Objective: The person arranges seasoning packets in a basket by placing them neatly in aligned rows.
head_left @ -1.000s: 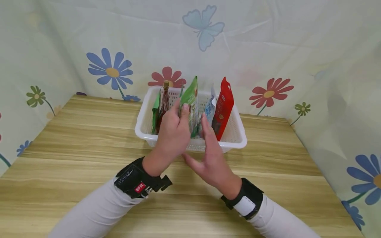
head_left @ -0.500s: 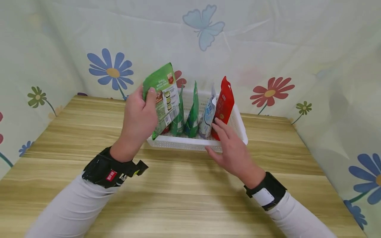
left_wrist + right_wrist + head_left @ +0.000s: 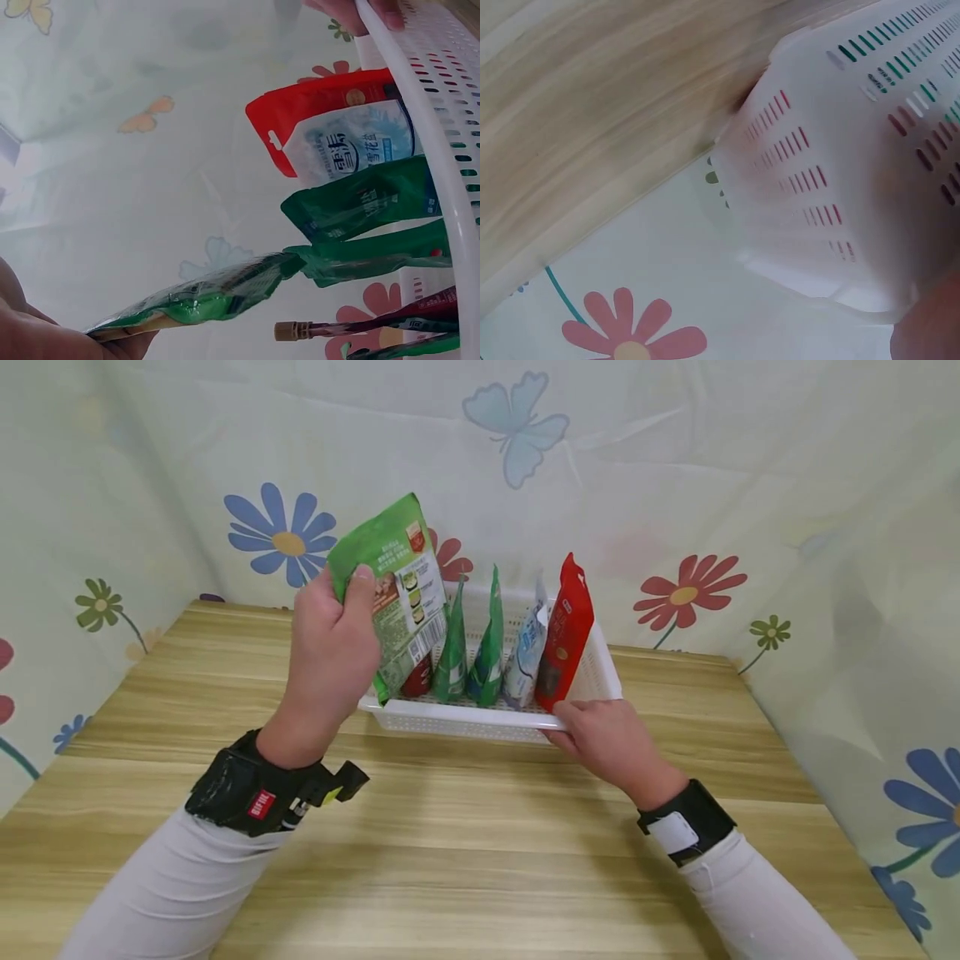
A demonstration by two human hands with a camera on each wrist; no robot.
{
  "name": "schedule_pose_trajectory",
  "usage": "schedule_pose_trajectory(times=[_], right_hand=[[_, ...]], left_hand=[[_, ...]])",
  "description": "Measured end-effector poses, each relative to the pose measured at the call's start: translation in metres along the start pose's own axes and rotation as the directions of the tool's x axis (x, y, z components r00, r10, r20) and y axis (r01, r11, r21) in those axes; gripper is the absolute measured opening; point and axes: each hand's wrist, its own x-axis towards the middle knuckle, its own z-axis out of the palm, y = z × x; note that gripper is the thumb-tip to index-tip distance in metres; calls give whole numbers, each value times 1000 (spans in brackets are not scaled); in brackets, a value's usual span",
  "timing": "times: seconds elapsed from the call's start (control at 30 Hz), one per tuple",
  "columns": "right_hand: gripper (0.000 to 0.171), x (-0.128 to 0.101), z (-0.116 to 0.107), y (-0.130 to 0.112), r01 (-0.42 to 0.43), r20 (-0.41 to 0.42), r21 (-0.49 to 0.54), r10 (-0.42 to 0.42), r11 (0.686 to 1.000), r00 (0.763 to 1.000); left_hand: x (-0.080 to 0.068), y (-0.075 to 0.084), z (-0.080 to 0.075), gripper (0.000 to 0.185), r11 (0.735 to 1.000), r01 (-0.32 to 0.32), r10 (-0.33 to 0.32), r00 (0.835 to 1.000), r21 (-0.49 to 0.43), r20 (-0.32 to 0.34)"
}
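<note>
Head view: I am watching the left hand holding a green pouch up in the air, above and just left of the white basket. The thumb is pressing on the pouch's printed face and the other fingers are curling behind it, so the hand is pinching the pouch near its upper left corner. The pouch is hanging tilted, its lower edge overlapping the basket's left end from my angle; I cannot tell whether it is touching anything inside.

The right hand is gripping the basket's near rim at the right corner, fingers curled over the edge. The left wrist view is showing fingertips lying over that rim.

The basket is sitting on the wooden table, toward its far edge. Inside the basket, standing upright in a row from left to right: a dark bottle mostly hidden behind the held pouch, two green packets, a white-and-blue packet, and a red packet nearest the right hand.

Right wrist view: I am seeing only the basket's slotted wall, the table and the flowered cloth behind it.
</note>
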Motion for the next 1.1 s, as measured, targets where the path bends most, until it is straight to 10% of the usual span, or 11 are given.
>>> schedule_pose_trajectory(times=[0.7,1.1], right_hand=[[32,-2,8,8,37,-93,-14,-39,999,995],[31,-1,9,5,40,-111,-12,-41,999,993]], left_hand=[[36,-14,-20,33,983,-39,5,982,-181,-187],[56,-47,-16,40,983,112,-126,988,-148,-87]])
